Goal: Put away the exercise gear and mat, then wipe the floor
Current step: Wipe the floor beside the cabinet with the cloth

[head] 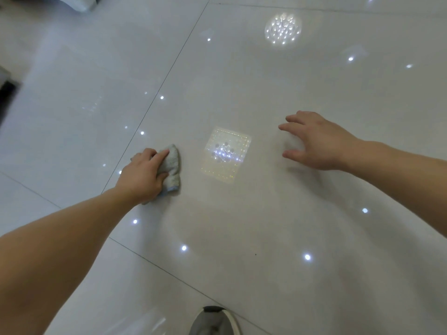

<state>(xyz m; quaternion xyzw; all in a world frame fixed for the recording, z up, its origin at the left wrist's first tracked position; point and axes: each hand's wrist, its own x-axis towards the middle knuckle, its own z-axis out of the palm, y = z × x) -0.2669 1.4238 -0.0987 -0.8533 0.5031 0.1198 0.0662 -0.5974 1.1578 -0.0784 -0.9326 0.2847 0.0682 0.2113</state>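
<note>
Cloth (172, 166) on a glossy floor (242, 226), gripped in our left hand (141, 176)

Nearest us, well short of the square light reflection (226, 154) on the pale tiles, we see the toe of a grey shoe (214, 321). Just left of that reflection, our left hand curls fingers and thumb round the bunched grey cloth, which lies on the tile. Right of the reflection, our right hand (316, 141) has its fingers spread and loosely bent, holding nothing. Far beyond the reflection glitters a round cluster of lights (283, 29).
</note>
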